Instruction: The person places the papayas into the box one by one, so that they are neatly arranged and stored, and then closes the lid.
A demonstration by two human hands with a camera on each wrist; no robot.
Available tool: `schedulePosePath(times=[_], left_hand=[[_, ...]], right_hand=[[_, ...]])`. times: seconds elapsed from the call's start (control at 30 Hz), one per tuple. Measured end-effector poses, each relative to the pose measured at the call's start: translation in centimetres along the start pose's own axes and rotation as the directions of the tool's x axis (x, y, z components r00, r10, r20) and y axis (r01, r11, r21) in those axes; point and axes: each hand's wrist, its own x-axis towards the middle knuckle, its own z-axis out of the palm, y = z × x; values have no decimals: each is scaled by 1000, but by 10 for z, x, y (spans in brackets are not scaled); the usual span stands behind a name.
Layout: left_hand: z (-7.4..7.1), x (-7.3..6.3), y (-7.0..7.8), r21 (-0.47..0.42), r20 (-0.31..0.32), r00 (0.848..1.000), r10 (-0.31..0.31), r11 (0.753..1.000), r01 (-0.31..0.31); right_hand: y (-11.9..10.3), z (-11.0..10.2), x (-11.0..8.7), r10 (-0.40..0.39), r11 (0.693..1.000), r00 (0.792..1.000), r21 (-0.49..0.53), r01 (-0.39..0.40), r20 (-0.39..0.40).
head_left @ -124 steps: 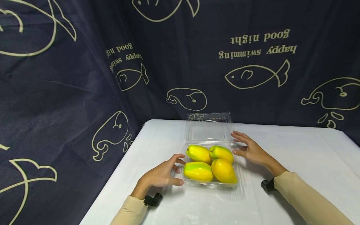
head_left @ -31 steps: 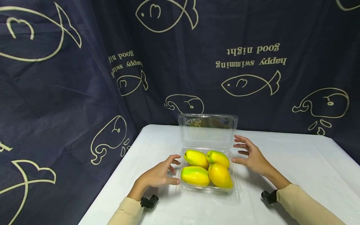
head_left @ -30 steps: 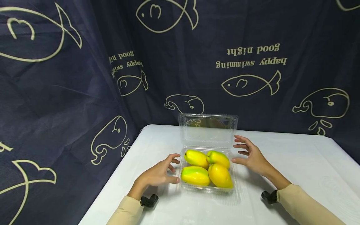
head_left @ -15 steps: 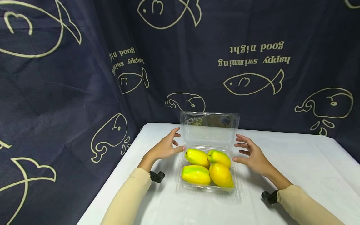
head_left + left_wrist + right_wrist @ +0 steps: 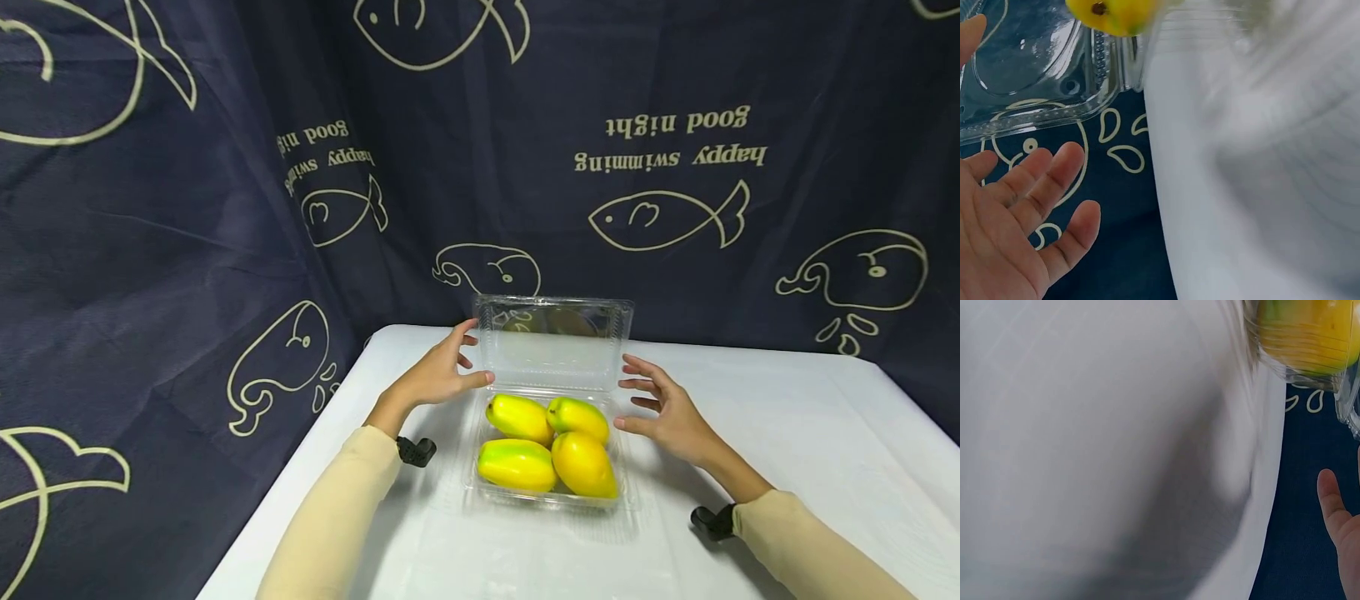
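Note:
A clear plastic clamshell box [image 5: 551,498] sits on the table with several yellow-green mangoes [image 5: 516,465] in its base. Its lid [image 5: 553,354] stands raised at the back. My left hand [image 5: 438,371] is at the lid's left side, thumb and fingers spread; whether it touches the lid I cannot tell. In the left wrist view, the left hand's fingers [image 5: 1054,181] are spread near the lid's edge. On the right of the box, my right hand [image 5: 667,412] hovers with fingers apart, holding nothing. Only a little of the right hand [image 5: 1341,531] shows in the right wrist view.
A white cloth covers the table [image 5: 750,400]. Behind and to the left hangs a dark blue curtain [image 5: 420,167] with fish drawings and lettering. Each wrist wears a small black device, one on the left [image 5: 416,452] and one on the right [image 5: 712,523].
My left hand has moved away from me, from beside the box's base to beside the raised lid. The lid stands more upright than at first. The right hand has stayed nearly in place.

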Motion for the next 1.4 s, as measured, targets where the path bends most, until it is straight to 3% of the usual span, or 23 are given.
schedulePosePath(times=[0.3,0.57,0.83,1.4], left_hand=[[-11,5,11,1,-17,1000,1,1000,-1],[-19,12,22,-63,-111,990,85,994,-93],[-21,16,33,-155,-141,984,110,979,-131],[-15,3,32,-148,-133,978,162,972,-181]], right_hand=[[-2,4,-1,-4,999,1000,35,4,9],[-6,4,-1,-15,998,1000,58,14,19],[-7,3,-3,-20,996,999,91,17,26],[-6,0,-6,-19,997,1000,76,17,23]])
